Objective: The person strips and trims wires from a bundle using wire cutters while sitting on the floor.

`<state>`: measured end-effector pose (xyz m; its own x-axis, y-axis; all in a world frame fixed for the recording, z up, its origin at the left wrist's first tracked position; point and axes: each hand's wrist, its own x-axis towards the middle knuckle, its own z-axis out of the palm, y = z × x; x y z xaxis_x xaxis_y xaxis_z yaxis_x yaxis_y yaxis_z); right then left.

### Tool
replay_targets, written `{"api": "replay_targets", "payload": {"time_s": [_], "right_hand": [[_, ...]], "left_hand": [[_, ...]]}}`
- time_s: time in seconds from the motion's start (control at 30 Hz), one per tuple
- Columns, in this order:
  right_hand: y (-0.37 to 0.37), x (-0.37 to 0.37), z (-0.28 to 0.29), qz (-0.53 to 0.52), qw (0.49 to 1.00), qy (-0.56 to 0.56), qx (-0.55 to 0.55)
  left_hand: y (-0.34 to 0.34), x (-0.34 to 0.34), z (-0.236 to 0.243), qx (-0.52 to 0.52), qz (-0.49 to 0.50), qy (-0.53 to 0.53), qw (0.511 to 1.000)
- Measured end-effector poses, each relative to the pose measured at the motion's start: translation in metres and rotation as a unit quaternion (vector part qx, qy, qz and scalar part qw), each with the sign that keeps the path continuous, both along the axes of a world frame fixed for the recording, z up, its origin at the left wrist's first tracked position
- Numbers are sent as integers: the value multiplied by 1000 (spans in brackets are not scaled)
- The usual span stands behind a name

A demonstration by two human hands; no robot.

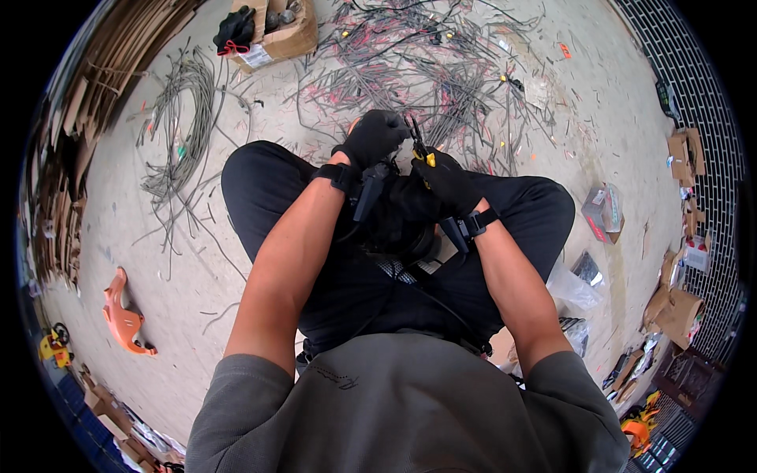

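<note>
My black-gloved left hand (375, 138) is closed in front of my crossed legs, its fingertips beside the jaws of a pair of pliers; whatever it holds is too small to make out. My gloved right hand (446, 186) grips the yellow-and-black pliers (426, 156), whose dark jaws point up toward the left hand. Both wrists wear black straps with small dark boxes. Below the hands a dark mass (398, 229) lies in my lap, its parts hard to tell apart.
Cut grey and red wires (453, 94) cover the floor ahead. Left are a cable coil (177, 138), a cardboard box (280, 43), an orange plastic part (124, 319) and stacked cardboard (87, 94). Right are a small package (601, 213), plastic bags (568, 288) and cartons (682, 162).
</note>
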<state>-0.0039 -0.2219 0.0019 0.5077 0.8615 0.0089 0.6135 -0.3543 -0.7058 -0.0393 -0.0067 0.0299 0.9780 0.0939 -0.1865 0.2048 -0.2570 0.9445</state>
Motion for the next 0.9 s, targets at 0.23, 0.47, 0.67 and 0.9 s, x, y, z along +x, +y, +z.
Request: {"api": "replay_targets", "payload": {"time_s": [0.23,0.47,0.67,0.9], "right_hand": [[-4,2,-12,32,998,-61,-13],[-6,0,-19,42,974,-215,56],[-6,0,-19,38,986,-161,19],[-2,-2,-2,36,991,-129,27]], "left_hand": [[1,0,-5,23,7,-22,999],[0,0,0,33,10,-11,999],[1,-1,-3,26,4,-13,1000],[1,0,-6,36,3,-20,999]]}}
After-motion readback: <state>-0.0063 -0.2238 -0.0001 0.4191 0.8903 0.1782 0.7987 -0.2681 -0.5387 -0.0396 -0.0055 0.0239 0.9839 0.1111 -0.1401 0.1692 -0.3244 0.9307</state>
